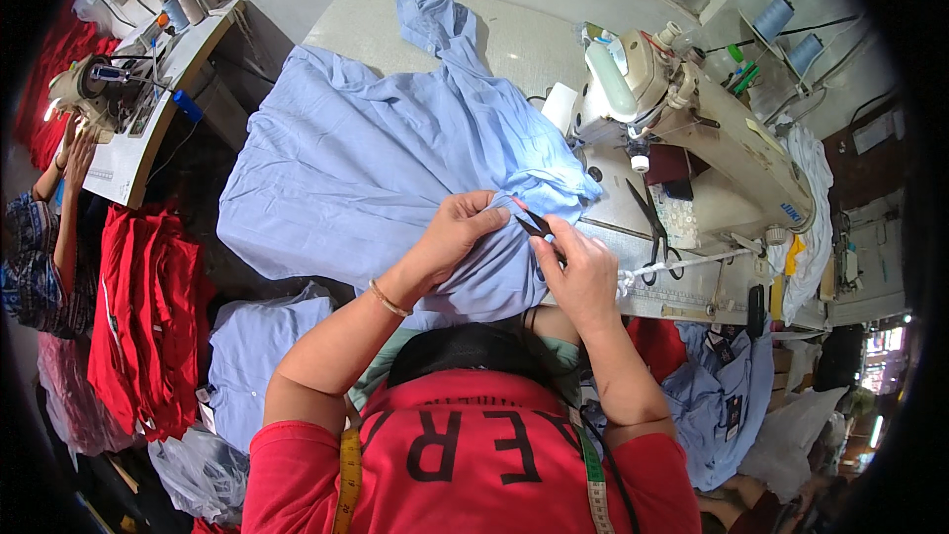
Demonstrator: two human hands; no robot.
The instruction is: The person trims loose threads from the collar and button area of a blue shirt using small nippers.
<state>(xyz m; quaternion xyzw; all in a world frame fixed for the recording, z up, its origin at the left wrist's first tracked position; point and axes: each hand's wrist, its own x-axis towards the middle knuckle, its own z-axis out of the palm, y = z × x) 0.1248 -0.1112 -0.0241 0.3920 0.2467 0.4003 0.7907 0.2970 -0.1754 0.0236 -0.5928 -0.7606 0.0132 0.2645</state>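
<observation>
A light blue garment lies spread over the sewing table, and its near part hangs down toward my lap. With its fingertips my left hand pinches a gathered bit of this cloth. Small black thread snips are gripped in my right hand, their tips right at the pinched cloth by my left fingers. Whether the blades touch a thread there is too small to tell.
Right of the cloth stands a sewing machine, with large black scissors lying before it. At far left a co-worker's hands are at another machine. Red garments and more blue garments hang or lie alongside me.
</observation>
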